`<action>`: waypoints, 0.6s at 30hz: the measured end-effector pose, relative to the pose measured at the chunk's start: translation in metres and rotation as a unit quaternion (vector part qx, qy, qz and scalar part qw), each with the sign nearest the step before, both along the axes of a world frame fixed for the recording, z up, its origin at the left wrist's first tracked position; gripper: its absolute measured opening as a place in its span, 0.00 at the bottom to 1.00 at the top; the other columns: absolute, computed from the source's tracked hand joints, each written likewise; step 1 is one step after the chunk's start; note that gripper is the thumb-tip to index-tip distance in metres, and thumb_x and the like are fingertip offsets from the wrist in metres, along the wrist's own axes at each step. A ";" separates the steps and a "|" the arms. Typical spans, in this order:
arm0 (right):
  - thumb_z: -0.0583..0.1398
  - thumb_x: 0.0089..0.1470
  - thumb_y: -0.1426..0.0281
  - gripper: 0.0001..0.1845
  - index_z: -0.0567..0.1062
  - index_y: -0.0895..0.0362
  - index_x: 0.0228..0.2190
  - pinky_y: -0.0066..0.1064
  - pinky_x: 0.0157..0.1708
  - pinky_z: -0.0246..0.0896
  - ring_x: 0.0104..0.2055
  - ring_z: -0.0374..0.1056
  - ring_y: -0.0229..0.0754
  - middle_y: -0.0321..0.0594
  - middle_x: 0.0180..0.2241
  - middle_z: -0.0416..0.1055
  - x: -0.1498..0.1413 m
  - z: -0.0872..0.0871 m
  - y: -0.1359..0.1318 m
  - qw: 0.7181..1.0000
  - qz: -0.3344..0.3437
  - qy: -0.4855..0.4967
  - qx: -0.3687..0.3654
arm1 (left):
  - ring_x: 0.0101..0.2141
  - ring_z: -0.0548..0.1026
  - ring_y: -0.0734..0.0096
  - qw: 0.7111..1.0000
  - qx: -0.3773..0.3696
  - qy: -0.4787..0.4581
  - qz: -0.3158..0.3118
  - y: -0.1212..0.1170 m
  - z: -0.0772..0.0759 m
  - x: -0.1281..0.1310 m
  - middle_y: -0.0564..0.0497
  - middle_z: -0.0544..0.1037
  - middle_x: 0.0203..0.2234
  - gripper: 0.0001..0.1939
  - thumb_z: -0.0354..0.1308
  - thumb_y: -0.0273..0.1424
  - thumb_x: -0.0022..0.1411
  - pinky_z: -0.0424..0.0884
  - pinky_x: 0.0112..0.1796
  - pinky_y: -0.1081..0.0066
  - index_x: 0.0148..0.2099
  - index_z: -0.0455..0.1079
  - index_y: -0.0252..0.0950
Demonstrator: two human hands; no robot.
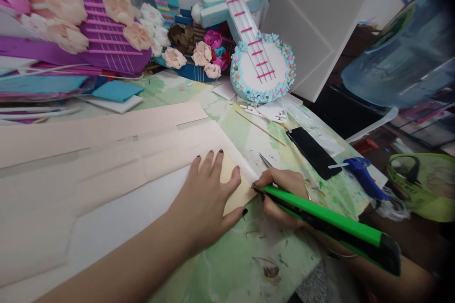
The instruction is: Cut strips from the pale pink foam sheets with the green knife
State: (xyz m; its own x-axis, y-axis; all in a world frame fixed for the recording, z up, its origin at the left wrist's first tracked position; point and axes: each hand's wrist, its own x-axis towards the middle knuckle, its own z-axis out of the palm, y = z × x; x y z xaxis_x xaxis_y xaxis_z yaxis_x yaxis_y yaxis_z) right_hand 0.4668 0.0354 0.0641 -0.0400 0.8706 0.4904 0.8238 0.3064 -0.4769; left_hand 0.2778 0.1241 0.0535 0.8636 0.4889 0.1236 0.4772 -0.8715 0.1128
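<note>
My left hand lies spread and pressing on a pale yellow piece at the right end of a white sheet. My right hand is closed round a green and black utility knife. The knife's front end meets the corner of the pale yellow piece, close to my left fingers; its blade is hard to make out. A pointed metal tip shows just beyond my right hand, and the rest of it is hidden. Cream sheets stretch to the left beneath and beyond my left hand.
Behind the sheets stand a light blue paper guitar and a purple one with paper flowers. A thin stick, a black phone and a blue glue gun lie to the right. A large water bottle stands beyond the table.
</note>
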 end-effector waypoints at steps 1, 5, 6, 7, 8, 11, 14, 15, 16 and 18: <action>0.54 0.39 0.74 0.08 0.69 0.54 0.27 0.25 0.21 0.53 0.18 0.59 0.33 0.32 0.19 0.68 0.001 -0.002 0.000 1.000 0.005 0.001 0.002 | 0.62 0.53 0.31 1.000 -0.001 0.000 0.000 0.000 0.000 0.000 0.31 0.58 0.63 0.33 0.45 0.52 0.62 0.52 0.56 0.40 0.63 0.60 0.40; 0.54 0.39 0.74 0.08 0.68 0.54 0.27 0.25 0.21 0.53 0.18 0.59 0.32 0.32 0.19 0.67 0.003 -0.006 -0.001 1.000 0.020 0.005 -0.001 | 0.62 0.53 0.30 1.000 -0.001 -0.001 -0.002 0.000 0.001 0.000 0.30 0.57 0.63 0.33 0.45 0.52 0.63 0.52 0.56 0.40 0.63 0.60 0.40; 0.54 0.39 0.74 0.09 0.68 0.54 0.28 0.25 0.21 0.53 0.18 0.59 0.33 0.32 0.20 0.68 0.003 -0.006 -0.001 1.000 0.021 0.004 -0.005 | 0.62 0.53 0.30 1.000 -0.001 0.000 -0.003 0.000 0.001 0.000 0.29 0.57 0.63 0.33 0.45 0.52 0.63 0.52 0.56 0.40 0.63 0.60 0.39; 0.54 0.39 0.73 0.09 0.68 0.54 0.28 0.25 0.21 0.54 0.18 0.60 0.33 0.32 0.20 0.68 0.004 -0.006 -0.002 1.000 0.023 0.002 -0.007 | 0.62 0.53 0.30 1.000 -0.002 0.001 -0.003 0.000 0.001 -0.001 0.29 0.57 0.63 0.33 0.45 0.52 0.63 0.52 0.56 0.39 0.63 0.60 0.39; 0.54 0.38 0.73 0.09 0.68 0.54 0.28 0.26 0.21 0.54 0.18 0.60 0.34 0.33 0.20 0.68 0.004 -0.005 -0.002 1.000 0.021 0.000 -0.006 | 0.62 0.53 0.30 1.000 -0.002 0.001 -0.003 0.000 0.002 -0.001 0.29 0.57 0.63 0.33 0.45 0.52 0.63 0.52 0.56 0.39 0.63 0.60 0.39; 0.53 0.38 0.73 0.09 0.68 0.53 0.27 0.26 0.21 0.54 0.18 0.60 0.34 0.31 0.18 0.66 0.004 -0.003 -0.003 1.000 0.013 0.001 -0.001 | 0.62 0.53 0.30 1.000 -0.001 0.001 -0.002 0.000 0.002 -0.001 0.30 0.58 0.62 0.33 0.45 0.52 0.63 0.52 0.56 0.40 0.63 0.60 0.39; 0.53 0.39 0.74 0.09 0.68 0.53 0.28 0.26 0.21 0.52 0.18 0.58 0.34 0.31 0.18 0.66 0.004 -0.003 -0.003 0.999 0.026 -0.004 -0.018 | 0.62 0.53 0.30 1.000 -0.002 -0.002 -0.002 0.000 0.001 -0.001 0.30 0.58 0.62 0.33 0.45 0.52 0.63 0.52 0.56 0.40 0.63 0.60 0.39; 0.53 0.39 0.73 0.09 0.69 0.54 0.28 0.27 0.21 0.52 0.18 0.59 0.34 0.32 0.18 0.66 0.004 -0.004 -0.003 0.999 0.028 -0.005 -0.015 | 0.62 0.53 0.30 1.000 -0.002 -0.002 -0.002 0.000 0.001 -0.001 0.30 0.58 0.62 0.33 0.45 0.52 0.63 0.52 0.56 0.40 0.63 0.60 0.39; 0.53 0.38 0.73 0.09 0.69 0.54 0.28 0.27 0.21 0.52 0.18 0.59 0.34 0.32 0.18 0.67 0.004 -0.005 -0.003 1.000 0.025 -0.005 -0.010 | 0.62 0.53 0.30 1.000 -0.003 -0.002 -0.001 0.000 0.002 -0.001 0.30 0.58 0.62 0.33 0.45 0.52 0.63 0.52 0.56 0.40 0.63 0.60 0.39; 0.53 0.37 0.72 0.09 0.68 0.53 0.27 0.27 0.21 0.53 0.18 0.61 0.35 0.32 0.18 0.67 0.003 -0.006 -0.004 1.000 0.011 0.001 0.010 | 0.62 0.53 0.30 1.000 -0.004 -0.003 -0.001 0.000 0.002 -0.001 0.31 0.58 0.63 0.33 0.45 0.52 0.63 0.52 0.56 0.40 0.63 0.60 0.39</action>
State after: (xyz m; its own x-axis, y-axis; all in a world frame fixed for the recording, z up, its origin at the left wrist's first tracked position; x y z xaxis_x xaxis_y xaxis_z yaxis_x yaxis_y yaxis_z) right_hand 0.4702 0.0319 0.0582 -0.0574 0.8597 0.5076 0.8162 0.3331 -0.4720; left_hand 0.2771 0.1237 0.0552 0.8633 0.4888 0.1258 0.4753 -0.8712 0.1230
